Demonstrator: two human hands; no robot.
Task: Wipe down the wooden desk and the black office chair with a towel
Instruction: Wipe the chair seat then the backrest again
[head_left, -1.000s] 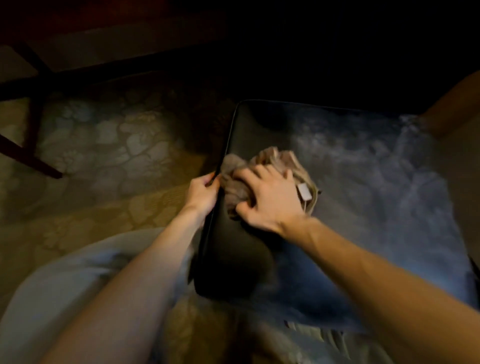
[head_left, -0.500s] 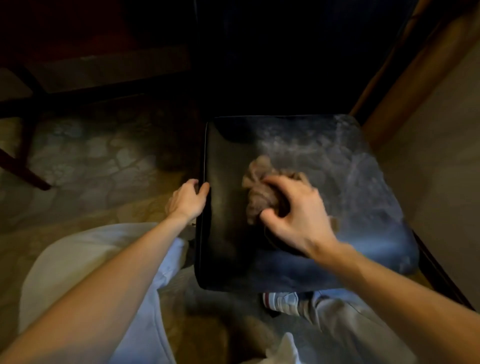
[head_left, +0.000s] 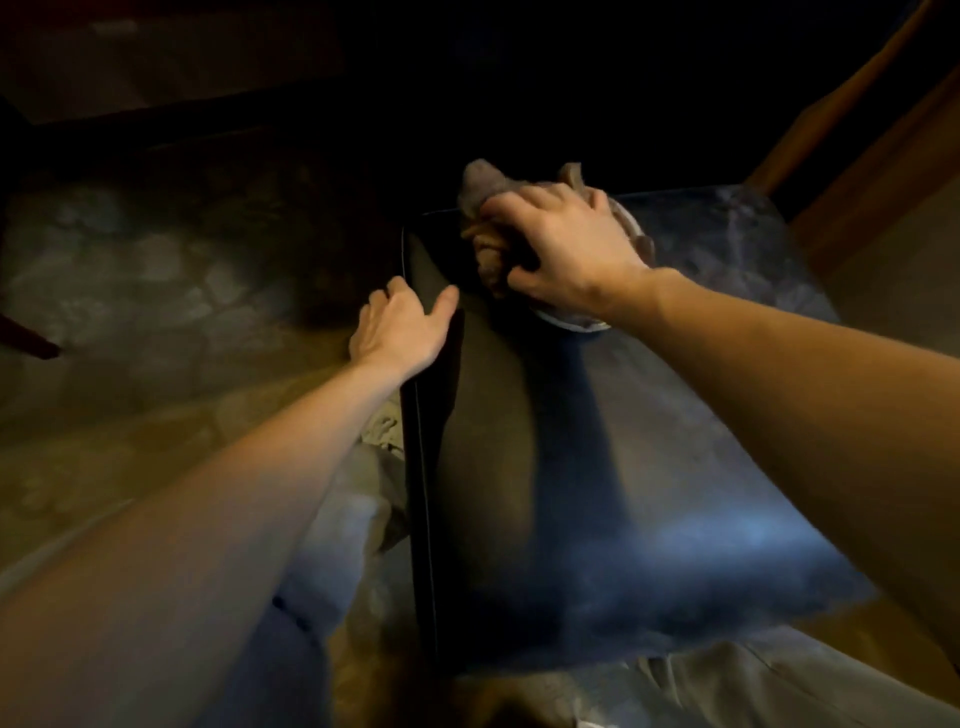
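Towel (head_left: 483, 189) balled in the clenched right hand (head_left: 563, 254) sat at the far-left corner of the chair seat (head_left: 597, 467), rest lying bodyward by my read; left hand (head_left: 402, 327) gripped the left edge.

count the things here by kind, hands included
bare hands: 2 (left hand, right hand)
crumpled brown-grey cloth towel: 1
black padded chair seat: 1
total: 4

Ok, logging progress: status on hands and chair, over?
Right hand grips towel, far left corner of chair seat. Left hand holds its left edge. Nothing seen in the way.
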